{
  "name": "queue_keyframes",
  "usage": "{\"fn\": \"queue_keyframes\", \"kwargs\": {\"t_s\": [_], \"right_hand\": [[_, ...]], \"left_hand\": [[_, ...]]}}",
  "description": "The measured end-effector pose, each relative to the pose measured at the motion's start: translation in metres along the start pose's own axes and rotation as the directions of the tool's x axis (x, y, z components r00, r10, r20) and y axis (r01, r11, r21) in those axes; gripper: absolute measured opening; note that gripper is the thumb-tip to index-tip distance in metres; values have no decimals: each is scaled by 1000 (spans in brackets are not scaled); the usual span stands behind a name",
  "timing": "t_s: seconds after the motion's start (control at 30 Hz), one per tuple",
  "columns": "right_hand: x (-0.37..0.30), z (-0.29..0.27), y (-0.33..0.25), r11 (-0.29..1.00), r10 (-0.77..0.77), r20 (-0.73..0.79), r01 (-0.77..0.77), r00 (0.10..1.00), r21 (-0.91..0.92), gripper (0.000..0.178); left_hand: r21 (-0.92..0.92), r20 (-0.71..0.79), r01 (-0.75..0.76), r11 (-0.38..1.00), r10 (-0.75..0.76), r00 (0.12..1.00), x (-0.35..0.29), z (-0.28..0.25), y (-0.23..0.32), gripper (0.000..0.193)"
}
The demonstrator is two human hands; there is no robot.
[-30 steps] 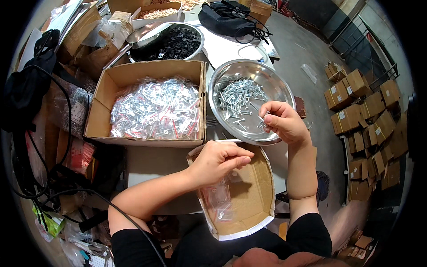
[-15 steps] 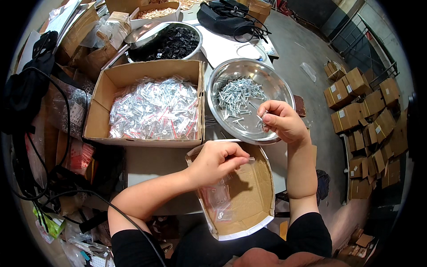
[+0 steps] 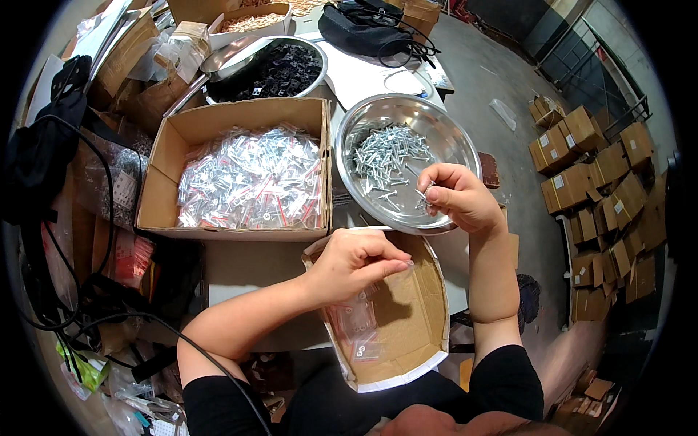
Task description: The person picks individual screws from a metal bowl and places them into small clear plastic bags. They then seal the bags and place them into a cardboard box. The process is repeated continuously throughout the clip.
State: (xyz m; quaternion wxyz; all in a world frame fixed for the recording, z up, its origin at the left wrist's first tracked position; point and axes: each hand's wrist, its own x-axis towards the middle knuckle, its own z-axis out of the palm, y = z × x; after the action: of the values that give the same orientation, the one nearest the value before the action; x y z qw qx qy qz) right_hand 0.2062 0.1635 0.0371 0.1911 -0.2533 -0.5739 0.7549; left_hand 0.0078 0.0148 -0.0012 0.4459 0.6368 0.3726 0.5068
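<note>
My left hand [image 3: 356, 263] is closed in a pinch on a small clear plastic bag [image 3: 410, 269], above a shallow cardboard tray [image 3: 411, 345]. Flat clear bags [image 3: 355, 323], some with small white round pieces inside, lie along the tray's left side. Over the near right rim of a steel bowl [image 3: 458, 145], my right hand [image 3: 462, 200] has its thumb and fingers closed on several screws [image 3: 422, 202], partly hidden by the fingers. A heap of silvery screws [image 3: 392, 151] rests in that bowl.
Left of the bowl stands a cardboard box [image 3: 233, 233] filled with bagged screws [image 3: 251, 178]. Behind it are a steel bowl of black parts [image 3: 280, 69] and a black bag [image 3: 363, 30] with cables. Cartons [image 3: 582, 174] are stacked on the floor at right. A cable [image 3: 156, 314] crosses near my left arm.
Both hands stay nearly in place. The fingers of my right hand have shifted slightly on the screws, and the small bag under my left fingertips has tilted a little.
</note>
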Motion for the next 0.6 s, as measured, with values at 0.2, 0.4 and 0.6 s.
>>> {"fn": "queue_keyframes", "kwargs": {"t_s": [0.2, 0.4, 0.6], "right_hand": [[-1, -2, 2, 1000, -8, 36, 7, 999, 8, 17], [-3, 2, 0, 1000, -2, 50, 2, 999, 11, 18], [-5, 6, 2, 999, -6, 99, 2, 995, 34, 18]], "left_hand": [[5, 123, 205, 979, -204, 971, -2, -12, 10, 15], [-236, 109, 99, 967, -75, 991, 3, 1, 0, 16], [-32, 182, 63, 998, -56, 982, 2, -7, 2, 18]]}}
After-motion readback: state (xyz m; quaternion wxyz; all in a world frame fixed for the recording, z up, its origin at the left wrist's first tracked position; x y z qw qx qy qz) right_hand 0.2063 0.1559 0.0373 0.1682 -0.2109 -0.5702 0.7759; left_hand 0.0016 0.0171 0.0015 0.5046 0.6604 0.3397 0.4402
